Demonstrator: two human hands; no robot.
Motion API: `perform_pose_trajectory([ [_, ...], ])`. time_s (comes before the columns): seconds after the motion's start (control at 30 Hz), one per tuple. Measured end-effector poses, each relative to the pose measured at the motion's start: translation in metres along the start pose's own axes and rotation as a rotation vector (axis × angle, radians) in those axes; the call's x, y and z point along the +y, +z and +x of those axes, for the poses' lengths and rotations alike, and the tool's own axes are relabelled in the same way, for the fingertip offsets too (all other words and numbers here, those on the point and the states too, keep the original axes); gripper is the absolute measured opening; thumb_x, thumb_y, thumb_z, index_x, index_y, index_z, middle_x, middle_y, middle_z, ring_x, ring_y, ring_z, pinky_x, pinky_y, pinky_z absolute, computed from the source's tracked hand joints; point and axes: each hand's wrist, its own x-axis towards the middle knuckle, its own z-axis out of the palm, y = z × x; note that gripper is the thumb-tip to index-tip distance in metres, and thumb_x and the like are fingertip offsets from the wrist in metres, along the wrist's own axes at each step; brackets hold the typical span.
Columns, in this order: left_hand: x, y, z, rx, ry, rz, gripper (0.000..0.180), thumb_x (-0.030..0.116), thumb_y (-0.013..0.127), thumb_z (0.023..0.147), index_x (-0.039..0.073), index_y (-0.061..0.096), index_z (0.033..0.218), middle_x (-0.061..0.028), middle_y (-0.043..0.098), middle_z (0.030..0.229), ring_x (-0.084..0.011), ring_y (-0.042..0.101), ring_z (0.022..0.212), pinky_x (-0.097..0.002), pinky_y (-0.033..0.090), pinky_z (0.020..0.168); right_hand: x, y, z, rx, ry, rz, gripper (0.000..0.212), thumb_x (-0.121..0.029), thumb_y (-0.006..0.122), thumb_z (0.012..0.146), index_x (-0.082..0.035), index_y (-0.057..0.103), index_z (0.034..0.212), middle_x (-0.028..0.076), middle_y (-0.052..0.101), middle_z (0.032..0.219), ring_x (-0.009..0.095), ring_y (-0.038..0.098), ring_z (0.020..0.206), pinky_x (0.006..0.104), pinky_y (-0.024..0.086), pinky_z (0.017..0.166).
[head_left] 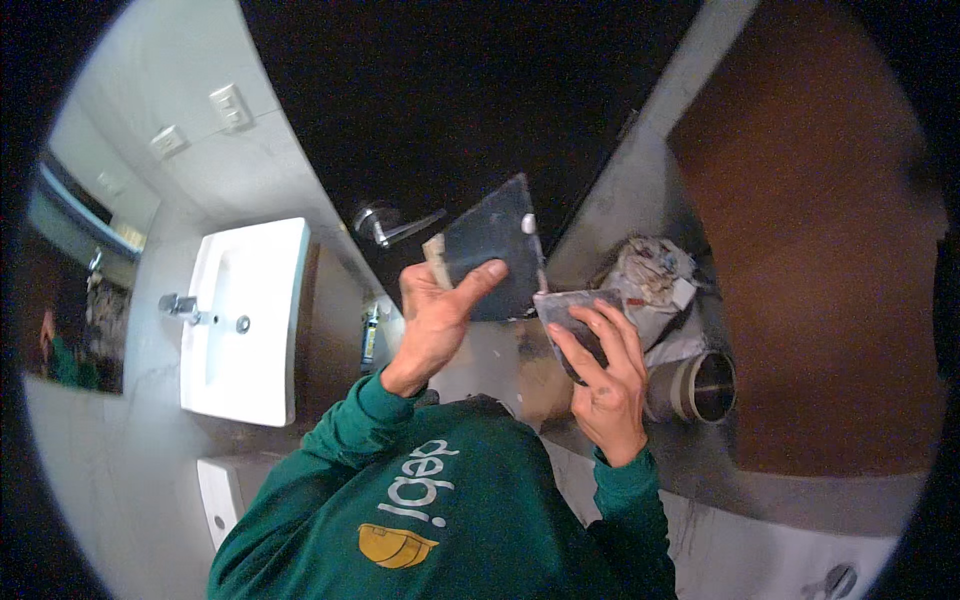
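1. Fingers first: the left hand [430,320] pinches a big dark grey, four-sided flat plate [495,225], thumb on its face and the rest curled behind. On the right hand [608,395] they're slightly spread over a smaller smudged grey flat plate [568,308]; thumb's hidden, so I'm guessing it backs the pinch from below.
2. Biggest thing around is a tall black door panel [480,100] with a silver lever handle [410,229], beyond the hands.
3. Next, a reddish-brown wood-look panel [820,250] off to the right, well apart from the work.
4. Glossy white rectangular sink [298,340] on the left, also out of the way.
5. Crumpled pale bundle [655,270], cloth or bag, can't tell, sits past the right hand near a beige open-ended cylinder [685,388].
6. Big plate's up in the air in front of the chest, tilted. Thumb's on the face probably to stop it tipping.
7. Small plate's edge meets its lower right corner, seemingly touching. Flat fingers like that would give decent control of the angle.
8. Tiniest: a soft-looking white dab [528,224] by the big plate's right edge, clear of the thumb.
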Motion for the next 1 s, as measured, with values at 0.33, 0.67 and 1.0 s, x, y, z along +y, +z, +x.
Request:
perform_pose_trajectory([
  [0.33, -0.001, -0.029, 0.011, 0.164, 0.006, -0.193, 0.021, 0.012, 0.07, 0.089, -0.002, 0.068, 0.106, -0.0055, 0.072, 0.096, -0.0144, 0.068, 0.082, -0.031, 0.055, 0.078, 0.007, 0.013, -0.002, 0.091, 0.126, 0.346, 0.046, 0.0, 0.066, 0.072, -0.009, 0.071, 0.117, 0.014, 0.063, 0.124, 0.036, 0.056, 0.12, 0.0439, 0.043, 0.105],
  [0.67, 0.003, -0.046, -0.029, 0.112, -0.274, -0.508, 0.016, 0.01, 0.068, 0.089, 0.0, 0.067, 0.1, -0.0093, 0.072, 0.095, -0.0201, 0.071, 0.08, -0.0346, 0.058, 0.077, -0.027, 0.029, -0.004, 0.125, -0.013, 0.507, 0.05, 0.005, 0.067, 0.073, -0.011, 0.07, 0.121, 0.014, 0.06, 0.127, 0.034, 0.057, 0.12, 0.0437, 0.043, 0.104],
  [1.0, 0.007, -0.049, -0.046, 0.173, -0.26, -0.534, 0.019, 0.011, 0.068, 0.088, 0.0, 0.066, 0.104, -0.0076, 0.071, 0.097, -0.0201, 0.07, 0.085, -0.0343, 0.057, 0.081, 0.006, 0.049, -0.023, -0.024, 0.005, 0.422, 0.037, 0.006, 0.06, 0.083, -0.008, 0.073, 0.116, 0.015, 0.06, 0.128, 0.032, 0.058, 0.118, 0.0382, 0.045, 0.101],
])
